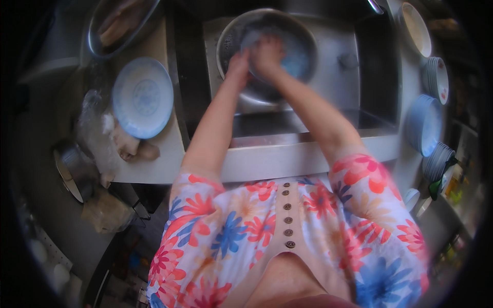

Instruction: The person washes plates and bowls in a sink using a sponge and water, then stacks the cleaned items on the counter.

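Note:
A round metal basin [257,97] stands in the steel sink [334,77], and both my hands are down inside it. Within the basin is a bluish-white mass [295,54], perhaps a dish or water, too blurred to name. My left hand [238,69] is at the basin's left side, its fingers closed along the edge of something round I cannot make out. Just right of it, my right hand [268,54] reaches further in, palm down, with bent fingers smeared by motion. Whether it holds anything is hidden.
Left of the sink lie a blue-rimmed white plate [142,97], crumpled clear plastic bags [97,131], and pale root-like pieces [131,146]. A glass-like oval dish [92,38] sits farther back. Along the right counter stand stacked blue bowls [425,124], stacked plates [435,79] and a bowl [415,30].

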A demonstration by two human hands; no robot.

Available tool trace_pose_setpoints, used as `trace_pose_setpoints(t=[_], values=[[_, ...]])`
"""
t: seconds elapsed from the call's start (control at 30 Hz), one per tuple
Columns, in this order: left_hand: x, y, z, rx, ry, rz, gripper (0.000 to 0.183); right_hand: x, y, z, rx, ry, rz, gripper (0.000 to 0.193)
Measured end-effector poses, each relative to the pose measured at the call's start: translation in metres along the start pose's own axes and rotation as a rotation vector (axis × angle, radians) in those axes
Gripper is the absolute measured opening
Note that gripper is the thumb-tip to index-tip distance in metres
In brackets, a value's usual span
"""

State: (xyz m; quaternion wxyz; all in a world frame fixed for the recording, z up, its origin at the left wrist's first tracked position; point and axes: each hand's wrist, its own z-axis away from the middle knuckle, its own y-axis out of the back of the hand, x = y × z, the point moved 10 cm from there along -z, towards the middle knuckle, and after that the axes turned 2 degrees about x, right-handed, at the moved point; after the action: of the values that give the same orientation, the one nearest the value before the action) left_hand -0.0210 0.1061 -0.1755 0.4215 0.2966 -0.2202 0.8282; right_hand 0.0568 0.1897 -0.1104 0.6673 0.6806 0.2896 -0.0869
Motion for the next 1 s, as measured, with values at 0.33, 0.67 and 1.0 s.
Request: trace_pose_setpoints(t=[0.33, 0.67, 1.0], values=[[0.057, 0.019, 0.009, 0.140, -0.356, -0.220, 0.035, 0.025, 0.033, 0.023, -0.569, 0.369, 0.342, 0.025], [0.063, 0.017, 0.035, 0.069, -0.315, -0.030, 0.036, -0.012, 0.057, 0.005, -0.314, 0.189, -0.077, 0.031], [0.044, 0.026, 0.015, 0.171, -0.316, -0.198, 0.039, -0.018, 0.012, -0.001, -0.261, 0.171, -0.160, 0.017]])
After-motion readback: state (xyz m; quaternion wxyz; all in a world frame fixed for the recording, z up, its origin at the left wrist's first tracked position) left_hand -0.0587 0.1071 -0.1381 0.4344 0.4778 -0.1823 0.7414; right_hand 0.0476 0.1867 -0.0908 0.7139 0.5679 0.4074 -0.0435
